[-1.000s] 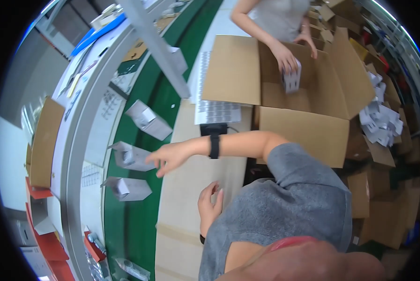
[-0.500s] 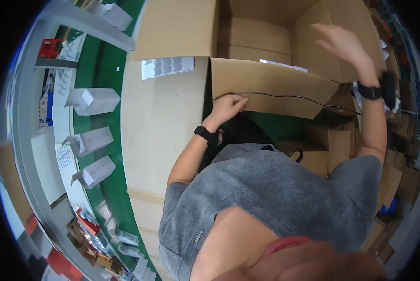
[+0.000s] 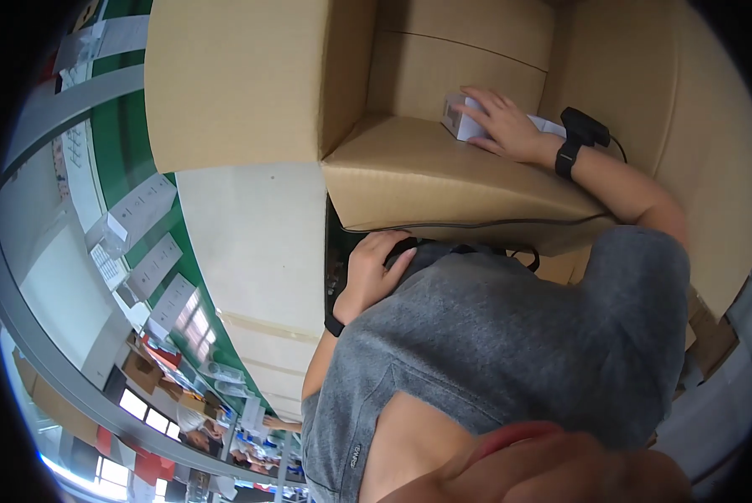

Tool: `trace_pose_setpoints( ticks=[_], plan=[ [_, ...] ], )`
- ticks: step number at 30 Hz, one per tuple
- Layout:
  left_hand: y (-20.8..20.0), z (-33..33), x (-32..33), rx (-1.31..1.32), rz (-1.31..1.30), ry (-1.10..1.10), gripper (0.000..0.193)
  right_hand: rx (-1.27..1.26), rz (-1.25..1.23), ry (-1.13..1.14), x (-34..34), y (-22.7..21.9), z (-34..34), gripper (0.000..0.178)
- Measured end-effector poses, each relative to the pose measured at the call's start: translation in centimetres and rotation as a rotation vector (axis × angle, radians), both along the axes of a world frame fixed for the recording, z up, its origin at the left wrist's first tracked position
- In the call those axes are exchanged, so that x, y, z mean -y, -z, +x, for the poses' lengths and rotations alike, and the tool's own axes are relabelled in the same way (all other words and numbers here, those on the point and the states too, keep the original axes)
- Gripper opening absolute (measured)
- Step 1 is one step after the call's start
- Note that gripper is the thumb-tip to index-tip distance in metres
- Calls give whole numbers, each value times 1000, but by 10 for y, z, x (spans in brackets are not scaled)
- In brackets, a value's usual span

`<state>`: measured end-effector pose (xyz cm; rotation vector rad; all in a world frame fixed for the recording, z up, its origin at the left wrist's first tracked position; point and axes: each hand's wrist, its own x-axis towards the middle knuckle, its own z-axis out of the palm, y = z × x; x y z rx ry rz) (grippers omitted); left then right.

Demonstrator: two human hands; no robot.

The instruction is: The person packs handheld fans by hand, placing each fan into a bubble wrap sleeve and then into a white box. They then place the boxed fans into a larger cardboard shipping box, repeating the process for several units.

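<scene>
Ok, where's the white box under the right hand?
Head view, upper part, right of centre: the white box is inside the open carton, by its near flap.

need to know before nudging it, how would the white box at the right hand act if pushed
The white box probably won't roll, given its flat faces and square edges. It looks fairly stiff, as the sides showing beside the right hand seem straight.

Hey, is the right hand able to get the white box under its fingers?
Probably yes: the right hand is inside the open carton, its fingers spread over the white box, and nothing visible stands between them.
</scene>
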<state>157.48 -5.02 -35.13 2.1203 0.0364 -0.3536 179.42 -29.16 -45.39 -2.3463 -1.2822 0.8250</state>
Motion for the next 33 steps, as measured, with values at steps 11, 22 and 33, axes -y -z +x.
trace_pose_setpoints(
  ticks=[11, 22, 33],
  plan=[
    [-36, 18, -17, -51, 7, 16, 24, -161, -176, 314, -28, 27, 104, 61],
    [-128, 73, -29, 884, 321, -108, 91, 921, 306, 253, -96, -295, -17, 61],
    [-94, 6, -94, 664, -115, -220, 90, 444, 405, -219, -151, -297, -99, 51]
  ],
)
